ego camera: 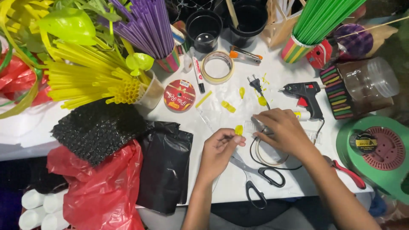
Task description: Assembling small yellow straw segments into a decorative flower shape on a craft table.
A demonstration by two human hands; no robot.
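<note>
L hand (219,149) pinched yellow piece (239,130) betw. thumb & fingers – just above scissors (255,176) | R hand (283,130) palm-down, fingers spread, on clear packet (254,126) – grip unclear | glue gun (304,96) just beyond R hand | white table (238,81)

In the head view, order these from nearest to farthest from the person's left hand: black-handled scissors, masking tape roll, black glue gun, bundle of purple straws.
From the left hand:
1. Black-handled scissors, just right of and below it.
2. Masking tape roll, straight up the table, and black glue gun, upper right: too close to call.
3. Bundle of purple straws, far upper left.
</note>
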